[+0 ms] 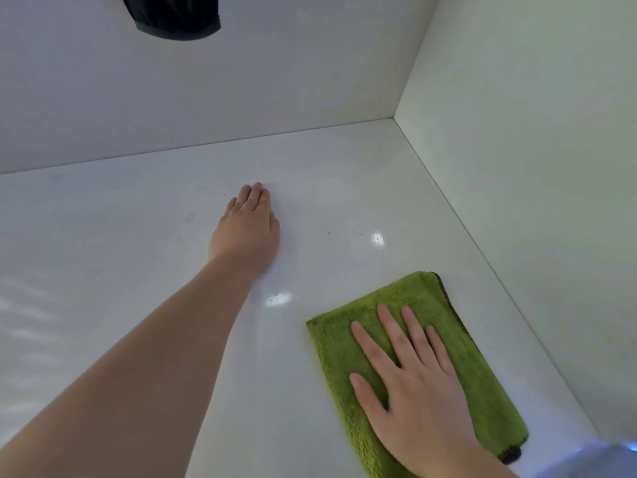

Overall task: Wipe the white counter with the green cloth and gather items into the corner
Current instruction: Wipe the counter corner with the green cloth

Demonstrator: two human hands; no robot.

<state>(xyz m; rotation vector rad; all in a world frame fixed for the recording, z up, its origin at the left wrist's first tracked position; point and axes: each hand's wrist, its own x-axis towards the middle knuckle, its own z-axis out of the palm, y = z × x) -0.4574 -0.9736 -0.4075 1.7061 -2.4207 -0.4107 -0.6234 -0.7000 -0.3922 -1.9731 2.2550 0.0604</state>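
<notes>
A folded green cloth (344, 326) lies flat on the white counter (138, 236) at the lower right, close to the right wall. My right hand (410, 384) presses down on it, palm flat, fingers spread. My left hand (246, 229) rests on the bare counter farther back, near the middle, fingers held together and pointing toward the back wall. It holds nothing. A few tiny dark specks (330, 233) dot the counter between the left hand and the right wall.
White walls meet at the far right corner (394, 118), closing off the counter at the back and on the right. A dark fabric object (172, 15) hangs at the top left against the back wall. Bright light reflections (378, 239) show on the glossy surface.
</notes>
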